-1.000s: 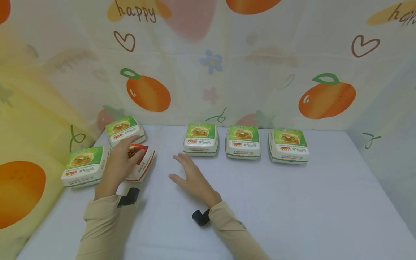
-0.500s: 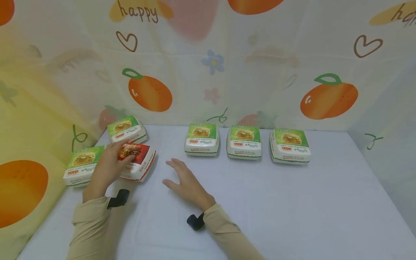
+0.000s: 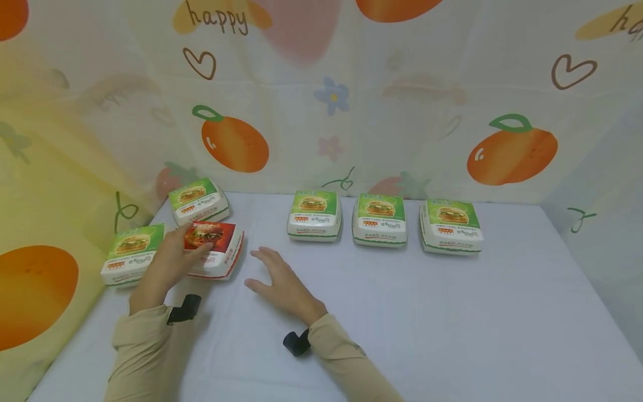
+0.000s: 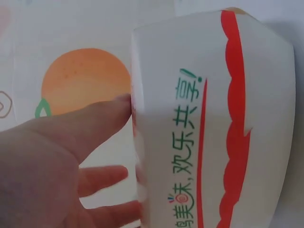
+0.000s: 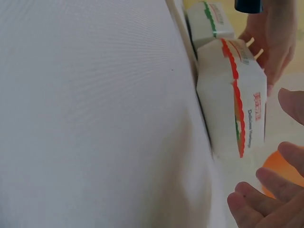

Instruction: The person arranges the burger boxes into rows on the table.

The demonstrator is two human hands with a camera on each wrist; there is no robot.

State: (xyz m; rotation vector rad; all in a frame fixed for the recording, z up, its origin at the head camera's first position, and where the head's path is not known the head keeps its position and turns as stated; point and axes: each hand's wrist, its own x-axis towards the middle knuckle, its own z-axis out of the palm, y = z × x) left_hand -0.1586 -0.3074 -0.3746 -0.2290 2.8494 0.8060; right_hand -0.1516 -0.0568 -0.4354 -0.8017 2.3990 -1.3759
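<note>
A red-topped burger box (image 3: 227,240) sits at the left of the white table. My left hand (image 3: 168,265) lies over its left part, with fingertips touching the lid and not wrapped around the sides. In the left wrist view the box's white side (image 4: 190,109) with a red wavy band faces the camera, and the extended thumb (image 4: 95,126) meets the lid. Just right of the box hovers my right hand (image 3: 288,293), fingers spread and holding nothing. The right wrist view shows my right fingers (image 5: 270,180) apart from the red-banded box (image 5: 228,99).
Green-topped burger boxes stand behind (image 3: 200,202) and left (image 3: 132,254) of the red one. Three more form a row at the back: left (image 3: 313,216), middle (image 3: 380,220) and right (image 3: 450,226). A patterned cloth (image 3: 402,134) hangs behind the table.
My left hand has shifted left, uncovering more of the red lid. The red box has turned slightly. My right hand has drifted left and a little nearer to me.
</note>
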